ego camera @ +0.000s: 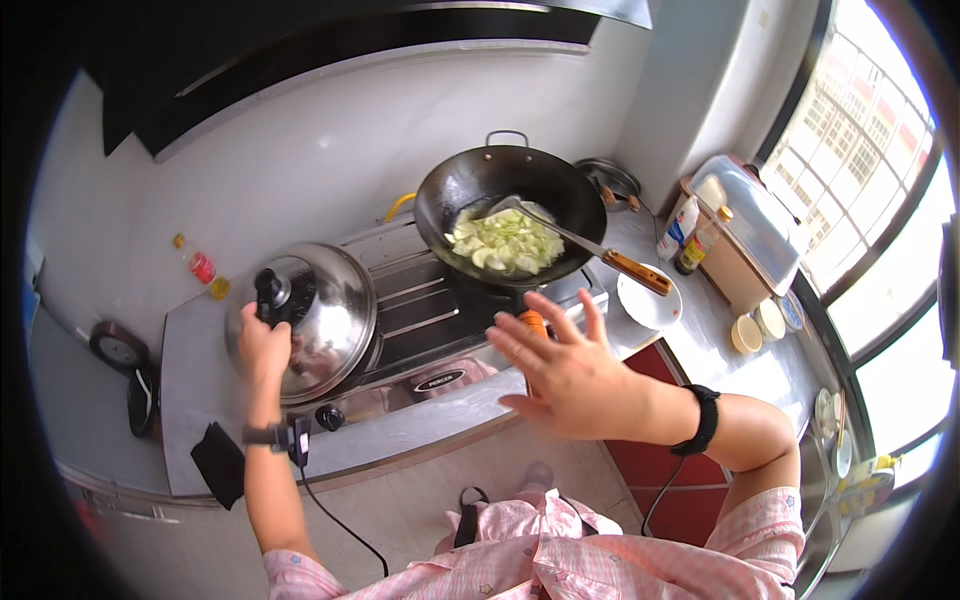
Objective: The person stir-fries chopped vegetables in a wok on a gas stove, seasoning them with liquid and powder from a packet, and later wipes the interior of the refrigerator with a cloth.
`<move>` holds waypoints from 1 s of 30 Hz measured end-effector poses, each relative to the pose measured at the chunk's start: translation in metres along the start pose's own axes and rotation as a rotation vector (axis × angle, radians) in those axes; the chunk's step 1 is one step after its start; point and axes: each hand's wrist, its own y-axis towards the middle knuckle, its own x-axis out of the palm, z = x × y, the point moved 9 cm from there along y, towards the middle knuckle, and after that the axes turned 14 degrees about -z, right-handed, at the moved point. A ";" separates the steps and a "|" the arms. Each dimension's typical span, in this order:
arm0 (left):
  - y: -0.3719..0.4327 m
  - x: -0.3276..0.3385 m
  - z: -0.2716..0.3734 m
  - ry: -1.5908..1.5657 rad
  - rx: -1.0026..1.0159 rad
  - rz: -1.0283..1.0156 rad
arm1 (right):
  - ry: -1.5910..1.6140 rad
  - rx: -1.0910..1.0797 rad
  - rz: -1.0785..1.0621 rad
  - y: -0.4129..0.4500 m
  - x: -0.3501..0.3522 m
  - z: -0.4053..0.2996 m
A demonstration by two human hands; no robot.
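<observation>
My left hand (264, 351) is closed around the black handle of a domed metal lid (337, 315) at the left side of the gas stove (420, 300). What lies under the lid is hidden. My right hand (566, 364) is spread, with nothing in it, in front of the wok's orange-wrapped handle (534, 321). The dark wok (577, 195) sits on the right of the stove. Sliced pale green vegetable (502, 244) fills its bottom. A metal spatula with a wooden grip (637, 271) rests in the wok, its grip jutting over the rim to the right.
To the wok's right are a white bowl (651, 304), a sauce bottle (701, 244), a white squeeze pouch (677, 229) and a lidded storage box (742, 240). Small cups (747, 334) stand near the window. A range hood (360, 60) overhangs the stove. Cables run from both wrist straps.
</observation>
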 end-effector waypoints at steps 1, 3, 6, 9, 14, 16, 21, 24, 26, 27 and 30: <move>-0.012 -0.018 0.024 0.155 0.139 0.101 | 0.018 0.053 0.026 -0.007 -0.004 0.014; -0.025 -0.036 0.067 0.077 0.206 0.079 | 0.033 0.173 0.118 -0.021 -0.003 0.051; -0.038 -0.037 0.150 -0.064 0.364 0.022 | 0.066 0.379 0.239 -0.045 -0.001 0.117; -0.047 -0.008 0.234 -0.149 0.490 -0.072 | 0.014 0.540 0.328 -0.067 0.012 0.181; -0.019 0.097 0.320 -0.208 0.430 -0.363 | 0.383 0.509 0.367 -0.071 0.055 0.262; -0.020 0.131 0.341 -0.220 0.363 -0.467 | 0.551 0.427 0.372 -0.063 0.067 0.264; -0.027 0.190 0.368 0.019 0.184 -0.539 | 0.641 0.237 0.455 -0.065 0.068 0.244; -0.019 0.202 0.369 0.008 0.122 -0.501 | 0.674 0.203 0.430 -0.067 0.066 0.248; -0.023 0.204 0.376 0.080 0.115 -0.471 | 0.685 0.198 0.400 -0.068 0.067 0.254; -0.022 0.206 0.372 0.072 0.097 -0.467 | 0.689 0.177 0.398 -0.067 0.065 0.255; -0.022 0.211 0.355 -0.084 0.087 -0.465 | 0.486 0.111 0.448 -0.066 0.051 0.240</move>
